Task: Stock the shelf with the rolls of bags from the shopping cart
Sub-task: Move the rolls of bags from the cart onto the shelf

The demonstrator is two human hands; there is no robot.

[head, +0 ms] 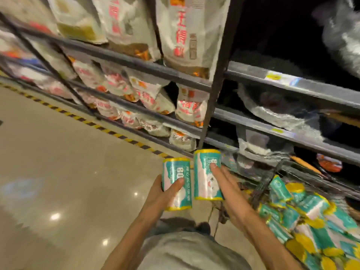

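My left hand (165, 193) grips a teal and white roll of bags with yellow ends (176, 172), held upright at the lower middle. My right hand (226, 184) holds a second, matching roll (204, 170) just to the right of the first, the two rolls almost touching. Both rolls hover in front of the lowest level of the dark metal shelf (292, 133). At the lower right, the shopping cart (263, 184) holds a heap of several more such rolls (311, 215). The picture is motion-blurred.
White pouches with red lettering (185, 45) fill the shelf levels at left and centre. Clear plastic packs (282, 115) lie on the darker right bay. A black upright post (216, 88) divides the bays. Yellow-black floor tape (78, 117) runs along the shelf base on a glossy beige floor.
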